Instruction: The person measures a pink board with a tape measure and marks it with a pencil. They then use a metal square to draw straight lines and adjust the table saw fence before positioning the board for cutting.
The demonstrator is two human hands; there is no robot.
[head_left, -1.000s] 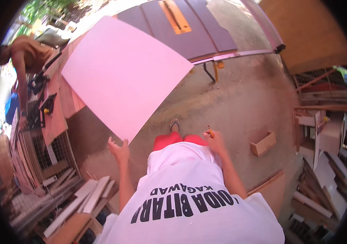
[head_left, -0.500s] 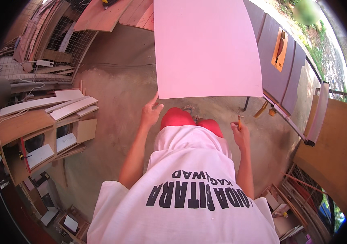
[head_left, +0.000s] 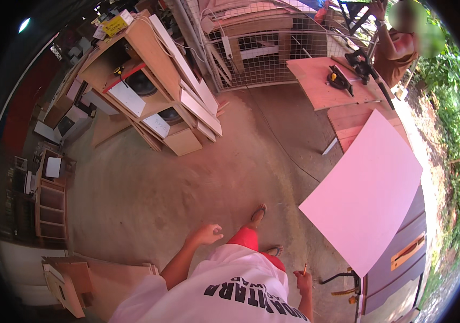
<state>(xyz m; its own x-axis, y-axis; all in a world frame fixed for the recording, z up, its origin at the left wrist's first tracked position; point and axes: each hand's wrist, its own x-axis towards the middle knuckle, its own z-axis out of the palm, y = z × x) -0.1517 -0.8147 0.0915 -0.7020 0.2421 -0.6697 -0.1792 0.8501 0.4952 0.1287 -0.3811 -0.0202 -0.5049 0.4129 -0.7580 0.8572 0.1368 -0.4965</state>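
Note:
My left hand [head_left: 206,235] hangs over the concrete floor beside my red shorts, its fingers loosely curled and apart, with nothing in them. On the other side of my body, my right hand [head_left: 303,282] pinches an orange pencil [head_left: 305,267], which points upward. To the right lies a large pale pink-white panel [head_left: 367,194] across the work tables, one corner jutting out over the floor. Neither hand touches it. The pencil hand is closest to the panel's near corner.
A wooden cabinet [head_left: 173,89] bearing white boards stands ahead left. Power tools, including a circular saw [head_left: 340,81], sit on a plywood table [head_left: 310,86]. A cord crosses the floor. Beyond the tables is another person [head_left: 394,54]. Clamps [head_left: 343,285] jut out near my right hand.
My view and body have turned left, so the panel now appears at the right. My left hand has come away from the panel's corner. The pencil stays in my right hand.

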